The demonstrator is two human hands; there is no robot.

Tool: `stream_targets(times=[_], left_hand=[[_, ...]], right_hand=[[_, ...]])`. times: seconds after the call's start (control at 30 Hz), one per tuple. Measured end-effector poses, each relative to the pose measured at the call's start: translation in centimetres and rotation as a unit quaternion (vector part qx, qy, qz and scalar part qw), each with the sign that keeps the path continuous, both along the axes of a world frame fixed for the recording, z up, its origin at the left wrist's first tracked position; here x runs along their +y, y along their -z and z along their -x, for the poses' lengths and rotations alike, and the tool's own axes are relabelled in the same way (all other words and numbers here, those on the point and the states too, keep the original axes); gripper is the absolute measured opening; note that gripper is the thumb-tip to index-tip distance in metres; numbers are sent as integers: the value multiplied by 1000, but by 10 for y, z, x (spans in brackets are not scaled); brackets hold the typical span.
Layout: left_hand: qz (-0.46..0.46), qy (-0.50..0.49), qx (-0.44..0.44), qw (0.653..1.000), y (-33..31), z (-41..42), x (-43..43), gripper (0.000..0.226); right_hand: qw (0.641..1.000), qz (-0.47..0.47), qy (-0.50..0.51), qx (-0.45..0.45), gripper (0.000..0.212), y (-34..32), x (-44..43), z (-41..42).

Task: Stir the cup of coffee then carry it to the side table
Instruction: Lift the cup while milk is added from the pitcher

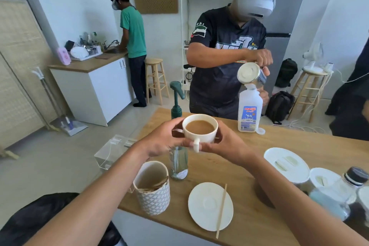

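A white cup (pixel 199 136) full of light-brown coffee is lifted above the wooden table (pixel 279 142), its handle turned toward me. My left hand (pixel 161 140) wraps its left side and my right hand (pixel 225 144) cups its right side. Below, near the table's front edge, the white saucer (pixel 207 203) lies bare with a wooden stir stick (pixel 221 211) resting across its right rim.
A patterned holder (pixel 152 189) with stir sticks and a green pump bottle (pixel 177 126) stand at the table's left. A milk bottle (pixel 248 112) stands at the far edge, where a person pours from a steel jug. White lidded jars (pixel 285 164) sit at the right. A clear box (pixel 113 152) is left of the table.
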State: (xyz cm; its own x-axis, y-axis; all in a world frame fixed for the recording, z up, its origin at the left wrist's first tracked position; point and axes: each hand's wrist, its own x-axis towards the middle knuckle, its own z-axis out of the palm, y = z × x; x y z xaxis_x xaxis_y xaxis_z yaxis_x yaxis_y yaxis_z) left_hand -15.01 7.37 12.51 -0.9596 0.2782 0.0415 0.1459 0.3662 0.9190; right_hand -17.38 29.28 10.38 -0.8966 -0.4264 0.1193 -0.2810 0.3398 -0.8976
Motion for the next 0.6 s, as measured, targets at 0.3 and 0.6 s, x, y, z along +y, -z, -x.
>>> stream_targets(times=[0.3, 0.6], left_hand=[[8, -3, -12, 1000, -19, 4, -23, 69], [2, -20, -34, 999, -25, -1, -38, 70]], right_hand=[[998, 16, -59, 14, 86, -19, -23, 17], [997, 27, -68, 30, 84, -15, -39, 21]])
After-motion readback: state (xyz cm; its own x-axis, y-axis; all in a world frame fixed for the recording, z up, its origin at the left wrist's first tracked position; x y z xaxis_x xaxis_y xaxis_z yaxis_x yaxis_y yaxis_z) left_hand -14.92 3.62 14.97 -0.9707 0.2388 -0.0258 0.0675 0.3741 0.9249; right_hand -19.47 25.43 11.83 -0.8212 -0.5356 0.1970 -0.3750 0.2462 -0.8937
